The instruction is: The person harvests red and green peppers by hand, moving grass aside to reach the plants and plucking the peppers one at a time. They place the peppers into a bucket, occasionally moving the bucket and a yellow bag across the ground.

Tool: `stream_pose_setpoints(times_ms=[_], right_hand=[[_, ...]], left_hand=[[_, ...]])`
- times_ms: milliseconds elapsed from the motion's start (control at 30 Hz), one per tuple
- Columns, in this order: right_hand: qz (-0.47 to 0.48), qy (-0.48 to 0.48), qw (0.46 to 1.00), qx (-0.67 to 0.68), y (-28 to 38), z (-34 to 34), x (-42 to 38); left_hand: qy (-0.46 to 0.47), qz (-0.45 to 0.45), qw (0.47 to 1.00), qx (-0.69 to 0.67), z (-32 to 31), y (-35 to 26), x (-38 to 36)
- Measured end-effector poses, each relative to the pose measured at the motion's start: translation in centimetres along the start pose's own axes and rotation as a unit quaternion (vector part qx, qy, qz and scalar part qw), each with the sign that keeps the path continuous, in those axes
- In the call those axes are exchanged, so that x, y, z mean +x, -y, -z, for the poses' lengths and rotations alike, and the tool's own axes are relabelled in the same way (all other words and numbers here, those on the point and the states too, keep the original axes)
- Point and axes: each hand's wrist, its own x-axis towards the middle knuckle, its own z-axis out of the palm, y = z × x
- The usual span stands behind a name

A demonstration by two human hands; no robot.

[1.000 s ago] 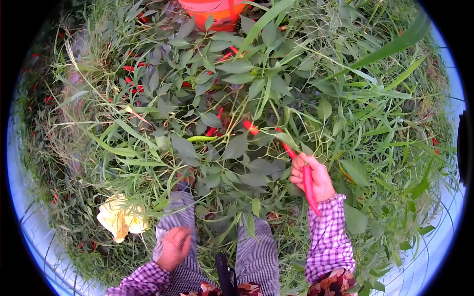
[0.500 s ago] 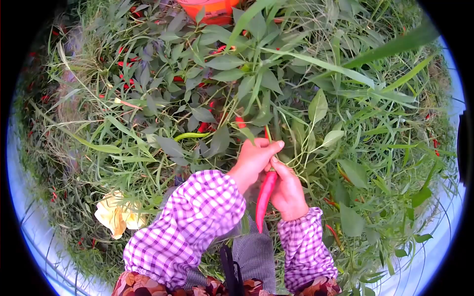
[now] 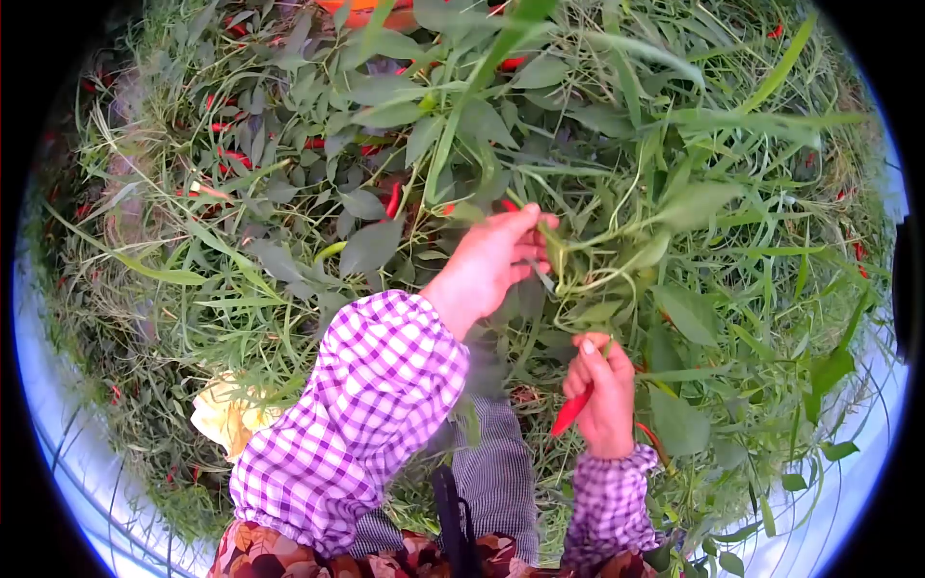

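Observation:
In the head view my right hand (image 3: 603, 395) is closed around a red chili pepper (image 3: 571, 412), whose tip points down to the left out of the fist. The thumb presses near the pepper's stalk end. Up and to the left, my left hand (image 3: 493, 258) reaches into the pepper plant (image 3: 588, 275), its thumb and fingers closed on a green stem. Another red chili (image 3: 511, 205) shows just behind those fingertips, partly hidden. Broad green leaves and thin branches hang between the two hands.
An orange-red container (image 3: 371, 13) is at the top edge among leaves. Red chilies (image 3: 233, 160) dot the plants on the left. Long grass blades (image 3: 453, 144) cross the upper middle. A pale yellow crumpled thing (image 3: 229, 414) lies at lower left.
My hands have moved apart. The right hand went down and right with the red chili, now gripped in its fist; the left hand moved up to the plant's stem.

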Motion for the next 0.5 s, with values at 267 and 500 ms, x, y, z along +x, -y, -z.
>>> stream_pose_setpoints(times_ms=[267, 500], right_hand=[[0.053, -0.103, 0.968, -0.224, -4.4, -0.1, 5.8], [0.110, -0.158, 0.981, -0.016, -6.1, 0.0, 9.5]], left_hand=[[0.056, -0.053, 0.996, 0.042, -0.6, -0.4, 0.6], [0.078, -0.121, 0.946, 0.291, 0.8, 3.5, 0.7]])
